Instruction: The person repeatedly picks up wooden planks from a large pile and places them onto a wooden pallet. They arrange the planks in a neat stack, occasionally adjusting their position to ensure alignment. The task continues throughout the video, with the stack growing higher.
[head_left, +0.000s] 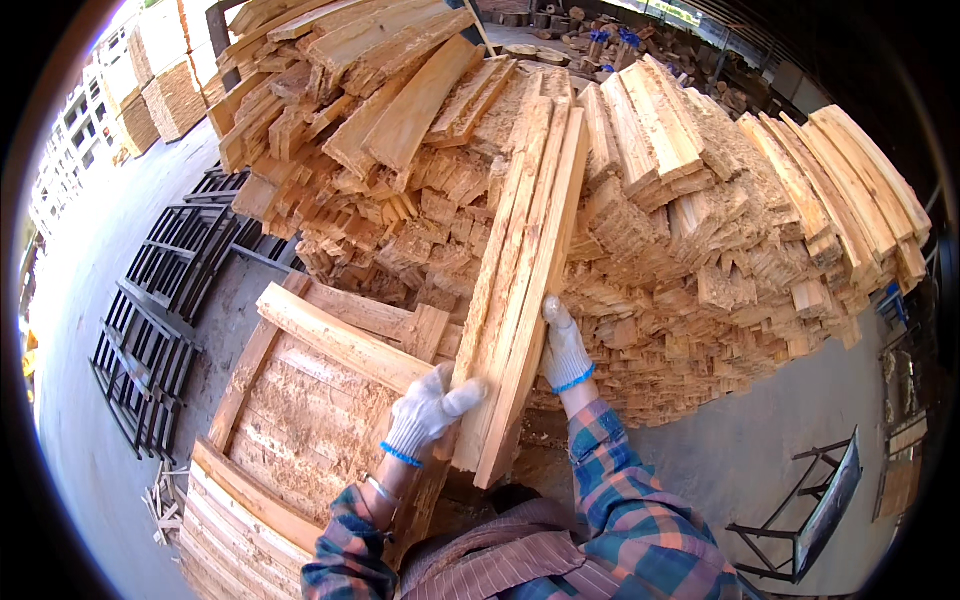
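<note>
Left hand (425,408) holds planks (522,295) at near left edge; right hand (567,347) grips right edge, farther along. Pile (660,240) beyond planks; pallet (345,338) left; frames (178,262) farther left.

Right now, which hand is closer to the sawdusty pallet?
Left. The left hand is near the right side of the pallet; the right hand is farther away, across the boards.

Brightly lit grey floor (110,240), black metal frames (185,248) at left; beyond, perhaps a building (84,140).
</note>
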